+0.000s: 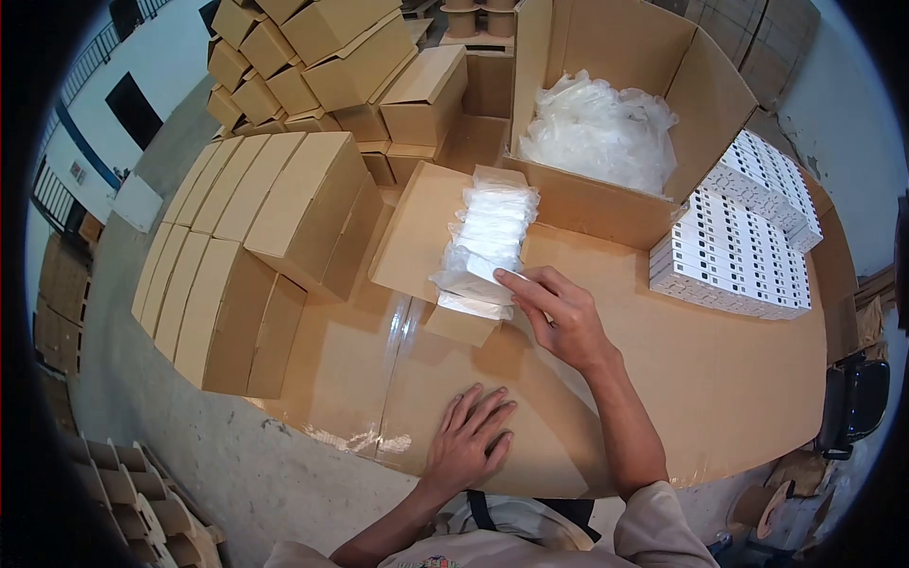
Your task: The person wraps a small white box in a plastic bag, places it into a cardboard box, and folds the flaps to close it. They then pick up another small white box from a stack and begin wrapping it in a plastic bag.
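Observation:
My right hand [565, 314] pinches the edge of a white plastic-wrapped packet [476, 275] between thumb and fingers. That packet is at the near end of a row of similar white packets [494, 220], which stand packed in an open cardboard carton [410, 235]. The carton's flaps are folded outward. My left hand [469, 440] lies flat on the cardboard-covered table [701, 398], fingers spread, with nothing in it. What is inside the packets cannot be made out.
Closed brown cartons [275, 204] stand in rows at the left, with more stacked behind. A large open box [597, 204] holds a heap of clear plastic bags [601, 133]. White small boxes with dark square marks [734, 251] are stacked at the right.

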`<action>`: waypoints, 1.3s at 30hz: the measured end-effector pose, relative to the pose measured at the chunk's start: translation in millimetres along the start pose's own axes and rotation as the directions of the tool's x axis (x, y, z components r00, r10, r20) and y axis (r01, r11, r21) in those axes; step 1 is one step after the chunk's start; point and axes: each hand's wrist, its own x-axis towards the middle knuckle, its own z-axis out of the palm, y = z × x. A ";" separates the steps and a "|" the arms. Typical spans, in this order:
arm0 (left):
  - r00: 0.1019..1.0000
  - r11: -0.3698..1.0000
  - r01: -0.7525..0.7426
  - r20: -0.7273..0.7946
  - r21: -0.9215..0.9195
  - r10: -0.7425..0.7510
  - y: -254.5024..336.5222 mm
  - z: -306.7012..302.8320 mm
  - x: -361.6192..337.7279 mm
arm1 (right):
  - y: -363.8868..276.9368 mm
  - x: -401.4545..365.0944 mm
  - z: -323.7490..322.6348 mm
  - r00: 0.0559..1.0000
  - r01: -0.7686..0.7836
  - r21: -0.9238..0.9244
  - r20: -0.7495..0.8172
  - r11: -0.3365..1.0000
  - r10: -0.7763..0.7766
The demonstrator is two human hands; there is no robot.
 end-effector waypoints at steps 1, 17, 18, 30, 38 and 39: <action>1.000 1.000 -0.003 -0.005 -0.007 0.003 -0.1 0.1 0.1 | 1.4 1.3 -1.0 0.999 0.010 -0.027 0.047 1.000 -0.009; 1.000 1.000 0.001 0.018 -0.006 -0.001 1.4 -5.8 2.3 | -3.0 23.5 6.4 0.965 0.115 -0.213 0.256 0.970 -0.058; 1.000 1.000 -0.001 0.010 -0.004 0.001 1.3 -5.3 2.6 | -4.2 24.4 7.0 0.966 0.113 -0.210 0.254 0.971 -0.058; 1.000 1.000 -0.003 0.004 0.010 0.003 0.5 -1.8 0.3 | 15.1 -4.1 28.5 0.985 0.094 -0.143 0.160 0.985 -0.071; 1.000 0.999 0.011 -0.005 -0.036 -0.011 -0.5 -0.5 1.1 | -7.9 13.4 15.0 0.935 0.086 -0.299 0.353 0.951 0.027; 1.000 0.999 0.011 -0.007 -0.037 -0.011 -0.7 -1.1 1.8 | -9.1 10.8 16.2 0.938 0.090 -0.251 0.346 0.964 0.003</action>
